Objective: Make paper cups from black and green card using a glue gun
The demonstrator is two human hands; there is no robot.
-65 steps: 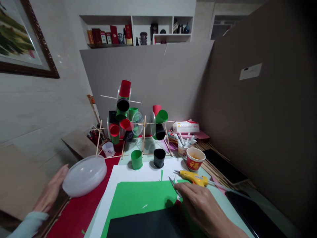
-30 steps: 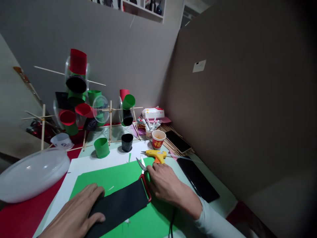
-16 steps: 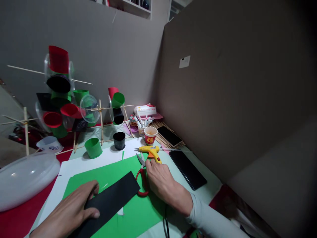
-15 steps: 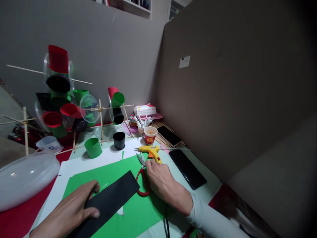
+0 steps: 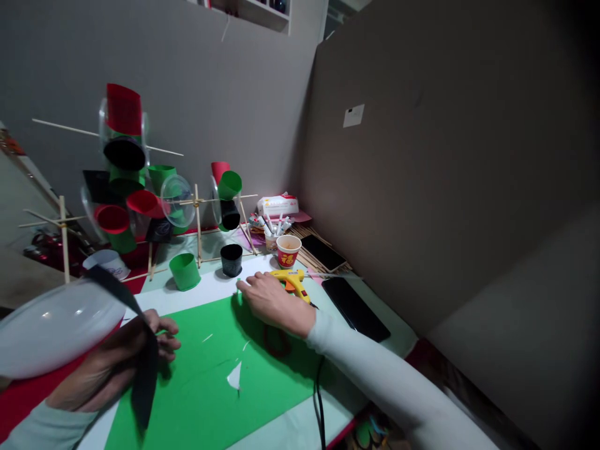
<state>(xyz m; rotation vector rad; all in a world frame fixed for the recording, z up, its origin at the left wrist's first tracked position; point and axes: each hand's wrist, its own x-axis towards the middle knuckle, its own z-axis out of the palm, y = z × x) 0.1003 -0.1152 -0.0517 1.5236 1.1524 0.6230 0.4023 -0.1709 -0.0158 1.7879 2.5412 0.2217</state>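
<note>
Frame (image 5: 197,225): sticks bearing coloured rings between clear discs, behind the work and well apart from both hands.
Sheet (image 5: 197,400): green, flat on the table, beneath both hands.
Bowl (image 5: 56,325): pale, just beside the left hand; the strip (image 5: 149,369) crosses before its edge (touching or not, I cannot tell). A careless swing could knock one against the other.
Right hand (image 5: 276,303): low over the sheet's far edge, fingers bent, tips at a green scrap (image 5: 239,291). Whether they pinch it or merely meet it, I cannot tell.
Left hand (image 5: 112,359): raised, fingers half curled, holding the strip; the exact pinch is hidden.
Strip: black, lifted and bowed, lower end hanging over the sheet. Too hard a squeeze would likely crease it; too loose, and it could slip.
Glue gun (image 5: 296,281): right behind the right knuckles. A backward move could bump it, or burn skin (if it is hot, which does not show).
Cord (image 5: 320,394): near the right sleeve; a snag might drag on whatever it feeds.
Scissors (image 5: 276,354): only the red handle shows, shadowed. Hidden blades could nick a groping finger.
White scrap (image 5: 234,376): loose on the sheet, easily swept aside by a cuff.
</note>
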